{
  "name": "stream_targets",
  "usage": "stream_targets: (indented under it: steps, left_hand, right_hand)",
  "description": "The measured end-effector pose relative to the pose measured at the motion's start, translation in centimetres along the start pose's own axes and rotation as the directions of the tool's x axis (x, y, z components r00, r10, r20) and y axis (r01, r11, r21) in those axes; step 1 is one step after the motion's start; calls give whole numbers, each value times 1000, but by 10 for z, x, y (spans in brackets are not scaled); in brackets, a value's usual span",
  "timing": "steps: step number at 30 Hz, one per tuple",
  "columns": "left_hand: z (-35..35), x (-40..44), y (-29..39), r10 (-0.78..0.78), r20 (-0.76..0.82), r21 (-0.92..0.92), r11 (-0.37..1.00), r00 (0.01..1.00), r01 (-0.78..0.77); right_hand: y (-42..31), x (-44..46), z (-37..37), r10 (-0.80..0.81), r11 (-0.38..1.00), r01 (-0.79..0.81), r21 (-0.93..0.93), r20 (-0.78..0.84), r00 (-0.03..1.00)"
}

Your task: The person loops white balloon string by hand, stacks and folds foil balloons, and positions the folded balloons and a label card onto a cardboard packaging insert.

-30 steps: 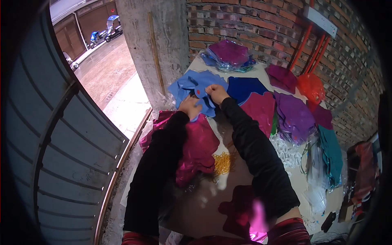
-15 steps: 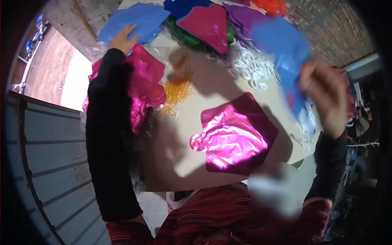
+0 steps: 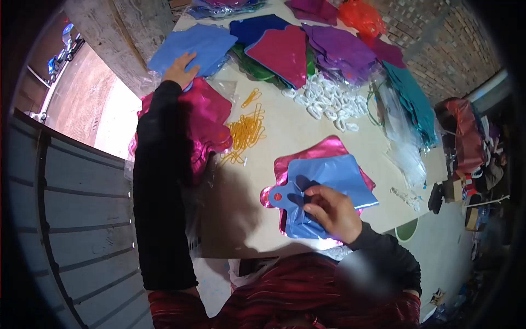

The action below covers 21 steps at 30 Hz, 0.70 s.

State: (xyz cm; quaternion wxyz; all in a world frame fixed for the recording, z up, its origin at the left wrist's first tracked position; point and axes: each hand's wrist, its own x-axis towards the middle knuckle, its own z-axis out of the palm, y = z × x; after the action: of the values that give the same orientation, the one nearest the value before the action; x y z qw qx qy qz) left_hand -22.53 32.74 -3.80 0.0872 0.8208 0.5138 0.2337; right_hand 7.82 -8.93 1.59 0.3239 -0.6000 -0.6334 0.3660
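My left hand [image 3: 181, 71] lies with its fingers spread on a stack of flat blue sheets [image 3: 205, 41] at the upper left. Close to the table's front, my right hand [image 3: 335, 211] has thumb and curled fingers at a flat blue foil piece [image 3: 329, 172], pinching it near its narrow neck. This piece has a rounded tab with a red dot. Beneath it, a shiny pink foil piece [image 3: 315, 151] of like shape shows around the edges. More pink foil pieces [image 3: 211, 107] are heaped below my left hand, partly behind my sleeve.
Yellow clip-like loops [image 3: 246, 129] and white looped bundles [image 3: 334, 101] lie mid-table. Along the back are a dark pink sheet [image 3: 282, 52], purple sheets [image 3: 339, 52] and a red plastic bag [image 3: 361, 16]. Teal sheets [image 3: 413, 104] and clear plastic [image 3: 405, 153] line the right edge.
My right hand has brought the blue piece from the upper right down onto the pink foil piece. My left hand stays on the blue stack. The view has shifted slightly.
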Motion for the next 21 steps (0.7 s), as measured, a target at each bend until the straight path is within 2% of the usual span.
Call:
stream_targets:
  steps: [2,3,5,6,9,11,13,15,17,19,20,21]
  left_hand:
    - [5,3,-7,23,-20,7,1000,1000,-23]
    - [6,3,-7,35,-39,13,999,999,-34]
    - [6,4,-9,69,-51,31,997,996,-68]
    - [5,5,-8,68,-59,39,997,996,-66]
    - [6,1,-5,69,-66,52,996,995,-65]
    - [3,2,-4,95,-85,54,994,992,-91]
    - [-1,-2,3,82,-103,63,995,991,-75]
    - [-3,-2,9,62,-95,75,996,994,-54]
    - [-3,1,9,55,-88,81,996,995,-48]
    - [-5,0,10,55,-81,83,995,995,-48]
    - [-6,0,11,61,-78,81,995,995,-54]
    - [-7,0,13,64,-72,78,995,995,-58]
  right_hand:
    - [0,1,-13,-195,944,202,-260,56,979]
    - [-5,2,-18,-139,914,180,-364,135,981]
    - [-4,5,-28,13,917,114,-381,315,949]
    - [-4,12,-37,-63,952,158,-262,338,939]
    - [-2,63,-66,-335,862,398,-313,237,912]
    - [-23,124,-89,-33,910,109,-399,191,981]
    - [-18,194,-96,-189,879,198,-433,64,980]
    - [9,257,-77,-433,717,307,-626,-53,900]
    - [-3,283,-49,-430,641,221,-735,-106,896]
    - [-7,306,-29,-416,482,167,-860,-57,907]
    - [-3,317,-21,-348,448,106,-887,-64,935]
    - [-7,318,-24,-316,490,100,-866,-70,946]
